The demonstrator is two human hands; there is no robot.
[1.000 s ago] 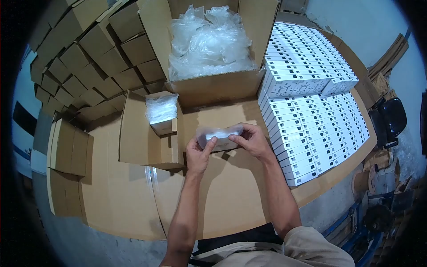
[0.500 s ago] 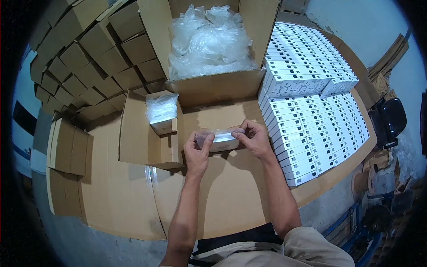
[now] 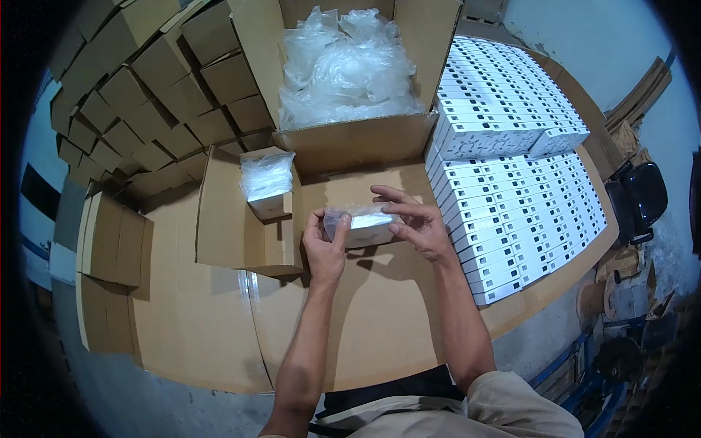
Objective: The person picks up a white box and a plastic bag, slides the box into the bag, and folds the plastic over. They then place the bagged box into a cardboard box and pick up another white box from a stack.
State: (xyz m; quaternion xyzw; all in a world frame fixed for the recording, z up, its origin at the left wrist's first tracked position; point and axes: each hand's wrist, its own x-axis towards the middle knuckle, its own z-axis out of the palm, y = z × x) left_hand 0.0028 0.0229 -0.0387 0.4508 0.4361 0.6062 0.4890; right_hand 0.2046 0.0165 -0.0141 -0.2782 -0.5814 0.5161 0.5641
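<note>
A small white box in a clear plastic bag (image 3: 369,228) is held just above the cardboard-covered table. My left hand (image 3: 326,241) is closed round its left end, thumb on the near face. At the right end, my right hand (image 3: 418,228) has thumb and a finger on the bag, with its upper fingers lifted and spread. To the left stands an open cardboard carton (image 3: 241,252) with bagged white boxes (image 3: 267,177) packed at its far end. Behind my hands is a large carton (image 3: 358,142) full of clear plastic bags (image 3: 350,73).
Rows of white boxes (image 3: 522,219) are stacked two levels high at the right. Many brown cartons (image 3: 157,95) are piled at the far left, and more (image 3: 109,244) stand on the left edge. A black chair (image 3: 642,197) is beyond the table.
My right hand has loosened its pinch at the bag's right end; its upper fingers have lifted and spread. My left hand keeps its hold, and the bagged box has hardly moved.
</note>
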